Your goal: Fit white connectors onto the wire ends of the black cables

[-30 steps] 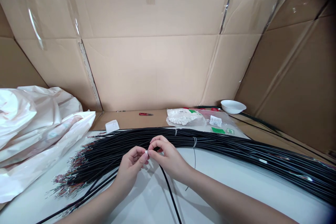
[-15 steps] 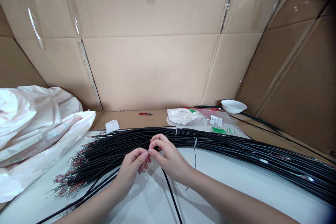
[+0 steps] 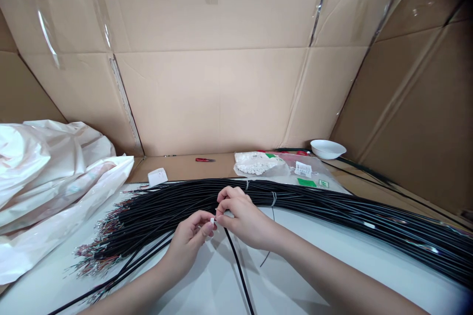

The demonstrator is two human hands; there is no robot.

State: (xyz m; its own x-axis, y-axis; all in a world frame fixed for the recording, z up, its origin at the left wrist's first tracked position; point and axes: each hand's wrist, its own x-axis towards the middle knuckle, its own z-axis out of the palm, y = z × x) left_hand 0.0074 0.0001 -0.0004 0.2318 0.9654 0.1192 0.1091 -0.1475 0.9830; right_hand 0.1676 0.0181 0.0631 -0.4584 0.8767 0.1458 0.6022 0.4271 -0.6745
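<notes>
My left hand (image 3: 188, 238) and my right hand (image 3: 242, 220) meet above a white table, just in front of a thick bundle of black cables (image 3: 295, 202). A tiny white connector (image 3: 213, 220) shows between them, pinched in my left fingertips. My right fingers close on the end of a single black cable (image 3: 238, 268), which runs down toward me; the cable's tip is hidden by my fingers. Frayed coloured wire ends (image 3: 98, 248) fan out at the bundle's left end.
White plastic sheeting (image 3: 48, 177) lies heaped at the left. Behind the bundle are red-handled snips (image 3: 205, 160), a bag of small white parts (image 3: 256, 163), a white card (image 3: 157, 176) and a white bowl (image 3: 328, 149). Cardboard walls (image 3: 214, 78) surround the back.
Both hands have shifted slightly right, carrying the white connector with them. My fingers now sit a little further apart around it. The cable bundle has not moved.
</notes>
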